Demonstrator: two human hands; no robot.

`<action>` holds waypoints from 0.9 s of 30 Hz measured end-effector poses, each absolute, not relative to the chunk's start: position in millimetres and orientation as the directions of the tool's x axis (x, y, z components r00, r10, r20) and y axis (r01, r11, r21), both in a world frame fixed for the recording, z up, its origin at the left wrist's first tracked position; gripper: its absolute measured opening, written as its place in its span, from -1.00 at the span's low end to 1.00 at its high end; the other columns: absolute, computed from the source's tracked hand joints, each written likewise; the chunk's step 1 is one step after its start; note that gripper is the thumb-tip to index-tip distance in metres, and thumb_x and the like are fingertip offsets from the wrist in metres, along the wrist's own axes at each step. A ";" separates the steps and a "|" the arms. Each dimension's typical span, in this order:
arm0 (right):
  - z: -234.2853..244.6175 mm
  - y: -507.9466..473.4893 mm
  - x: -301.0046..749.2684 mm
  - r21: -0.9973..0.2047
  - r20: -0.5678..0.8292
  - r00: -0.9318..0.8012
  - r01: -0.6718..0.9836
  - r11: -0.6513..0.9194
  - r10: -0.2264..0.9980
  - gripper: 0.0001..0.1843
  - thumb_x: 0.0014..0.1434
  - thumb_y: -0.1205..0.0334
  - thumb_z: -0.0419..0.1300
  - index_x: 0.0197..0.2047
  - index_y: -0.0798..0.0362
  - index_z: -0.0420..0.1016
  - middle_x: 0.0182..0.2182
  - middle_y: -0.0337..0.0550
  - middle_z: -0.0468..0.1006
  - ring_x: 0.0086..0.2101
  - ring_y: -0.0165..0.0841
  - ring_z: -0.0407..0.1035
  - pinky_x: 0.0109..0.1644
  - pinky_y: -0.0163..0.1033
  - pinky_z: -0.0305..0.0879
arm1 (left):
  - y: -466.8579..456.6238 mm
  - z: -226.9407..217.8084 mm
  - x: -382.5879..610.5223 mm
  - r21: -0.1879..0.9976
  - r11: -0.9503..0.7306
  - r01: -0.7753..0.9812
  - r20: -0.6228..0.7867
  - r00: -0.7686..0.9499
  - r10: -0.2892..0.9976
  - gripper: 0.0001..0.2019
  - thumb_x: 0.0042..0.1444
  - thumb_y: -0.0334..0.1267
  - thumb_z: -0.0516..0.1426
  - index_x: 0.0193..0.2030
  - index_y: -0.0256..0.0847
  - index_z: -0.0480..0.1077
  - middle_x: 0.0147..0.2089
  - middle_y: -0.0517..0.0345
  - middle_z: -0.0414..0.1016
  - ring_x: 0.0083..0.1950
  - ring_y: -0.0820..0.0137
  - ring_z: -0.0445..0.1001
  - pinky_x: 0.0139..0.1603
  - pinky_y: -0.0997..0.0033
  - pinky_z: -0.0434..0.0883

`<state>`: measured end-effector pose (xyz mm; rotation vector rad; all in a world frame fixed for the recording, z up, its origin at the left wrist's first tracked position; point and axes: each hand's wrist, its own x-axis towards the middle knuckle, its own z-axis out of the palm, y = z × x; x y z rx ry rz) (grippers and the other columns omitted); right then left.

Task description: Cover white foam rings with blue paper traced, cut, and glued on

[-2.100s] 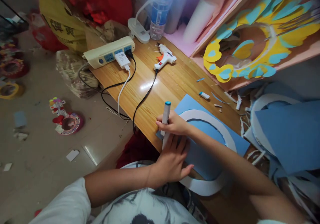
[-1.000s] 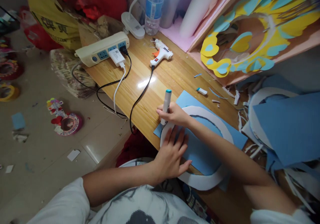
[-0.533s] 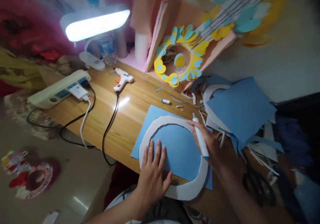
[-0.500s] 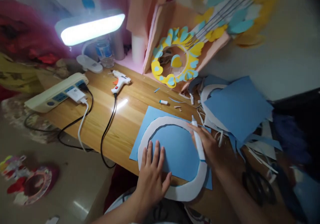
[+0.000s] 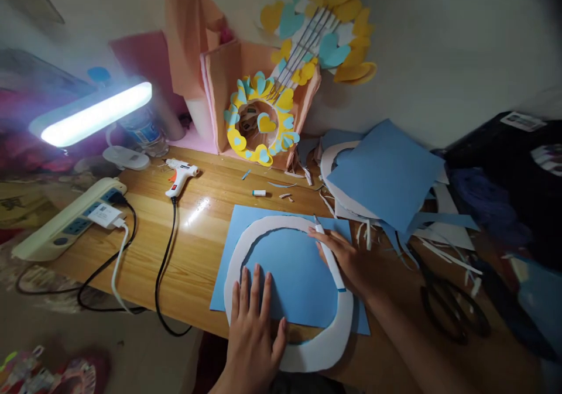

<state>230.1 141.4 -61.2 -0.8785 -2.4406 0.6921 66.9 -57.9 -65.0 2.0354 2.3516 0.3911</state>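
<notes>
A white ring-shaped cutout (image 5: 325, 347) lies over a blue sheet (image 5: 292, 271) at the table's front edge, its lower part reaching past the sheet. My left hand (image 5: 252, 324) rests flat across the ring's left side, fingers spread and holding nothing. At the ring's upper right, my right hand (image 5: 346, 262) has a white marker pen (image 5: 330, 259) tucked against the fingers. The pen's bare tip points away from me and its blue end toward me. Those fingertips touch the ring's edge. Beyond the sheet lies a small white-and-blue pen cap (image 5: 259, 193).
A hot glue gun (image 5: 181, 177), a power strip (image 5: 70, 218) and a lit lamp (image 5: 99, 113) are on the left. Behind stands a heart-covered paper guitar (image 5: 259, 119). To the right are stacked blue paper (image 5: 389, 168), paper scraps and black scissors (image 5: 452, 306).
The camera view has shifted, so the table items appear further left. Both hands stay on the ring, and the pen remains in my right hand.
</notes>
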 end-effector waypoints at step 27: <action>-75.7 142.1 236.2 -0.655 0.218 -0.687 0.424 0.626 0.693 -0.53 0.24 0.44 -0.02 0.15 -0.14 0.31 0.14 -0.24 0.39 0.11 -0.26 0.30 0.18 -0.07 0.27 | -10.2 -35.6 -61.2 0.556 -0.189 0.810 -0.226 0.365 0.903 0.32 -0.30 0.23 0.30 0.40 -0.14 -0.49 0.46 -0.15 -0.34 0.44 0.00 -0.28 0.38 -0.10 -0.09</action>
